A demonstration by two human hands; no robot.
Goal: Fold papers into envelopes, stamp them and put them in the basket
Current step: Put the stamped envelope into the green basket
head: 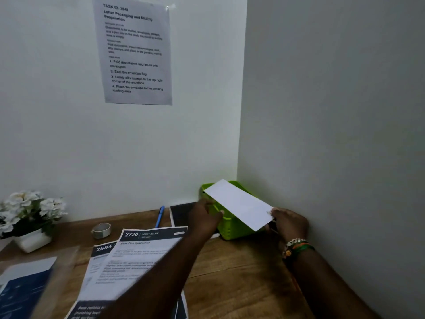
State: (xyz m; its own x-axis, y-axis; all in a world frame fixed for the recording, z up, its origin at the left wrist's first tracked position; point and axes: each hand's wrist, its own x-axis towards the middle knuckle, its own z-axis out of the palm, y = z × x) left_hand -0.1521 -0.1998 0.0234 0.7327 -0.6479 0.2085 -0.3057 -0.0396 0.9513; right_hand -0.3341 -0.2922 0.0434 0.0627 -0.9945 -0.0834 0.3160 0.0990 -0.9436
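Wooden desk (pixel 241 272) meets white walls (pixel 115 146); green basket (pixel 232 231) sits cornered.

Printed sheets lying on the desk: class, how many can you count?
3 at least: the 2720 sheet on top, the 2684 sheet under its left side, and a sheet showing at the near edge. The left arm may hide more.

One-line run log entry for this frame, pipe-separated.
phase: placing | left hand: holds envelope | right hand: holds envelope | envelope: over green basket, not released | papers: on desk
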